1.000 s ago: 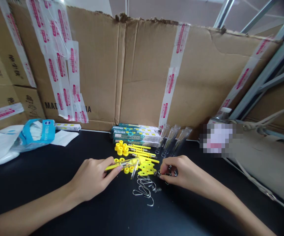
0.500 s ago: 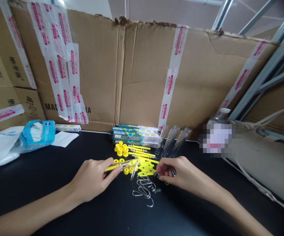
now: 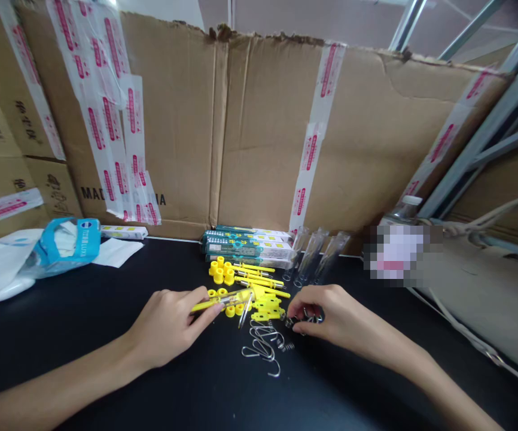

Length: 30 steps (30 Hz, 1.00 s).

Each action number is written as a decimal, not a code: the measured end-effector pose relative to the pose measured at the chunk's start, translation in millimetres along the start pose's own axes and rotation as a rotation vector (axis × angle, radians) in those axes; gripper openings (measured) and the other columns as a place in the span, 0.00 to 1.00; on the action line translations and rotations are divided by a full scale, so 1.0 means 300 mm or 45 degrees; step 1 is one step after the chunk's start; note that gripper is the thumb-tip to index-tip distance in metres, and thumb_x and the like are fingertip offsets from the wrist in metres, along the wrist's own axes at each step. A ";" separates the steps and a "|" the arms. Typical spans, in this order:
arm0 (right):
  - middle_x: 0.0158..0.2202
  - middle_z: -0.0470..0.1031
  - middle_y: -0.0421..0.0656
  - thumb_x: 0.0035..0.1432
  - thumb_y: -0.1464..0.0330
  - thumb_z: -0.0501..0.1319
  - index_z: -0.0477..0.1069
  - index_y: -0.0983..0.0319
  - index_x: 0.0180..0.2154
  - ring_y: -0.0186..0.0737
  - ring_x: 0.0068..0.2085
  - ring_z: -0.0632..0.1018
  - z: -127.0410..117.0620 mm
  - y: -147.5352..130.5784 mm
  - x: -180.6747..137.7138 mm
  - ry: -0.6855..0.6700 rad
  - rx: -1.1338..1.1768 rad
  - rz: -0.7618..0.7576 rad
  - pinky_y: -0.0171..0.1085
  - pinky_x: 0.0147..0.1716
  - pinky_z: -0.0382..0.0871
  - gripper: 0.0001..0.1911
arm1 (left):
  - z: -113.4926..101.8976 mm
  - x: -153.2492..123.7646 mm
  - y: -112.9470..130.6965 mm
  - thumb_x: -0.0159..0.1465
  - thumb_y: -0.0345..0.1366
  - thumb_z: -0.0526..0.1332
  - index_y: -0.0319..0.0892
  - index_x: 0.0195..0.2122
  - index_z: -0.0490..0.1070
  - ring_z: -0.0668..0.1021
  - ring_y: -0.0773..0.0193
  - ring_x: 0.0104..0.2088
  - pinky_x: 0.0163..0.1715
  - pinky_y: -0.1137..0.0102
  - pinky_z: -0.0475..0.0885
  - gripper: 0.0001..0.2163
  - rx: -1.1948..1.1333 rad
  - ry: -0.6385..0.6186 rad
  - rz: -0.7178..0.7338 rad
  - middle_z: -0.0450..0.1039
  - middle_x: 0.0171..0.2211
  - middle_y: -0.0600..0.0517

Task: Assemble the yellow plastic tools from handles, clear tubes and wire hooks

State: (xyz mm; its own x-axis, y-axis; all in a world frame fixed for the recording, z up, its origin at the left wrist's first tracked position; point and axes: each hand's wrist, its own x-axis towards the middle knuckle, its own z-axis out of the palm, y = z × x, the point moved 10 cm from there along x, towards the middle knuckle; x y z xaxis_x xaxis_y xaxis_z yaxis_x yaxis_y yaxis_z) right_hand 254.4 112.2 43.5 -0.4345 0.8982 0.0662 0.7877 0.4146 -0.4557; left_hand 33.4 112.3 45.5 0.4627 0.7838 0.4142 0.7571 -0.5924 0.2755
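My left hand (image 3: 169, 326) pinches a yellow pen-shaped tool (image 3: 223, 301) with a clear body, holding it level just above the black table (image 3: 106, 311). My right hand (image 3: 326, 317) is curled over small metal springs (image 3: 291, 322), its fingertips pinched on one of them. Between the hands lie yellow clips (image 3: 268, 308), yellow caps (image 3: 222, 272), yellow rods (image 3: 259, 276) and bent wire hooks (image 3: 262, 350).
Green boxed packs (image 3: 245, 246) and clear tubes (image 3: 313, 257) lie behind the parts. A taped cardboard wall (image 3: 250, 131) closes the back. A blue tissue pack (image 3: 68, 242) and white sheets sit at left, a bottle (image 3: 400, 212) and beige bag (image 3: 487, 287) at right.
My right hand shifted slightly among the springs, fingers re-pinching. My left hand and the yellow tool stayed in place.
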 end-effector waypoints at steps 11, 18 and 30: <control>0.35 0.77 0.39 0.54 0.64 0.72 0.79 0.58 0.34 0.37 0.38 0.77 0.042 -0.091 -0.021 -0.181 0.061 -0.127 0.34 0.39 0.68 0.06 | -0.005 0.006 0.007 0.71 0.48 0.49 0.43 0.29 0.68 0.70 0.67 0.18 0.23 0.71 0.57 0.19 -0.021 -0.021 -0.007 0.69 0.20 0.57; 0.30 0.80 0.38 0.56 0.70 0.66 0.77 0.61 0.33 0.35 0.31 0.79 -0.020 -0.058 -0.032 -0.043 0.139 -0.016 0.31 0.31 0.70 0.00 | 0.006 -0.002 0.006 0.71 0.47 0.50 0.44 0.30 0.70 0.71 0.68 0.17 0.22 0.71 0.56 0.19 -0.056 -0.016 0.026 0.70 0.20 0.57; 0.30 0.80 0.37 0.53 0.76 0.68 0.77 0.61 0.33 0.34 0.31 0.79 0.005 -0.015 -0.015 -0.042 0.102 0.023 0.29 0.31 0.70 0.05 | 0.000 -0.001 -0.002 0.71 0.49 0.50 0.44 0.31 0.70 0.71 0.67 0.17 0.22 0.71 0.56 0.19 -0.010 -0.003 -0.008 0.69 0.19 0.58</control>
State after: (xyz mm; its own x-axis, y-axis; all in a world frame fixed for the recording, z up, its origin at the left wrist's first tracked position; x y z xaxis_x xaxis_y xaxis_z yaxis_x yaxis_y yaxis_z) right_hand 252.1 106.2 44.0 -0.4359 0.8996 0.0287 0.7588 0.3844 -0.5259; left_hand 32.8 112.3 45.0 0.4592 0.7878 0.4104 0.7563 -0.5891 0.2846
